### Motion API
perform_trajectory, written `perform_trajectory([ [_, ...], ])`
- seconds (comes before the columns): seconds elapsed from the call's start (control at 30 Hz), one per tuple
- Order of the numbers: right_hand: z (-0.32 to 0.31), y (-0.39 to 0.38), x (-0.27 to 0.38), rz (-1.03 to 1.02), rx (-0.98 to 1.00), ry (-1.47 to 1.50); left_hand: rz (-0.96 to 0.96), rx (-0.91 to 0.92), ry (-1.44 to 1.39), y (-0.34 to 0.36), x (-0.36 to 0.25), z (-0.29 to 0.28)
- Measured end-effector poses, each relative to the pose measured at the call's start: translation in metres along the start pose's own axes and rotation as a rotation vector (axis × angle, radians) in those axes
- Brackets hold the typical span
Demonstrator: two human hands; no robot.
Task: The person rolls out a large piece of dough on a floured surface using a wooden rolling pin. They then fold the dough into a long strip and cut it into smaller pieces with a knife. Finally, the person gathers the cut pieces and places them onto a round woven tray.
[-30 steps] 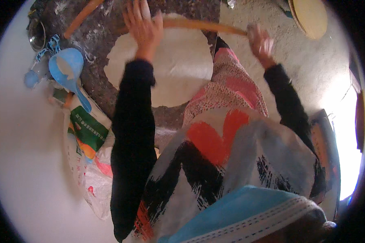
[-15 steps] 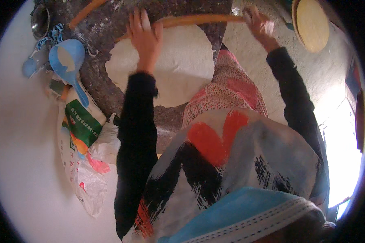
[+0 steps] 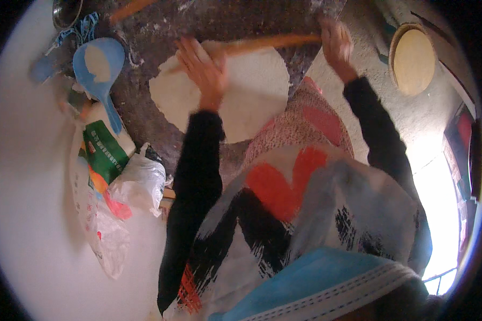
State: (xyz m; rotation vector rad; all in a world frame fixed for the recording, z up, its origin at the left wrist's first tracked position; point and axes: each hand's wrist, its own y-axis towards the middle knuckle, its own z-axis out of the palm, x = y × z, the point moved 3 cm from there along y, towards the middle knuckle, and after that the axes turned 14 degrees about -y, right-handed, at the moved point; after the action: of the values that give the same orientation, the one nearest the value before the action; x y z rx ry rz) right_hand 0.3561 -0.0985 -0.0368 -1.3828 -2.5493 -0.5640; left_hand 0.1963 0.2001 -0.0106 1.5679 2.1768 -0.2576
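A long wooden rolling pin (image 3: 276, 41) lies slantwise across a thin, pale sheet of dough (image 3: 254, 99) on a dark, floured work surface (image 3: 144, 115). My left hand (image 3: 204, 69) rests flat on the pin over the dough, fingers stretched out and slightly blurred. At the pin's right end, my right hand (image 3: 337, 45) is closed around the wood, out past the edge of the dough. The dough has a ragged rim, and its near right edge meets the patterned cloth over my front.
A blue ladle (image 3: 114, 109) with white powder sits at the left. Beyond it are a metal bowl (image 3: 64, 13) and a second wooden stick (image 3: 131, 9). Plastic bags (image 3: 139, 184) lie nearer by the white wall. A round, pale-bottomed container (image 3: 412, 61) stands on the floor at right.
The rolling pin and my left hand have come back nearer from the far edge onto the dough. My right hand has stayed on the pin's end. The whole view has shifted slightly.
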Motion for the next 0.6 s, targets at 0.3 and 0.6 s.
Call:
perform_trajectory([
  [0.3, -0.010, 0.090, 0.026, -0.048, -0.117, -0.097, -0.027, -0.094, -0.042, 0.085, 0.017, -0.005],
  [0.6, -0.022, -0.023, 0.002, 0.011, 0.224, -0.138, -0.045, 0.187, -0.124, -0.060, -0.030, -0.010],
])
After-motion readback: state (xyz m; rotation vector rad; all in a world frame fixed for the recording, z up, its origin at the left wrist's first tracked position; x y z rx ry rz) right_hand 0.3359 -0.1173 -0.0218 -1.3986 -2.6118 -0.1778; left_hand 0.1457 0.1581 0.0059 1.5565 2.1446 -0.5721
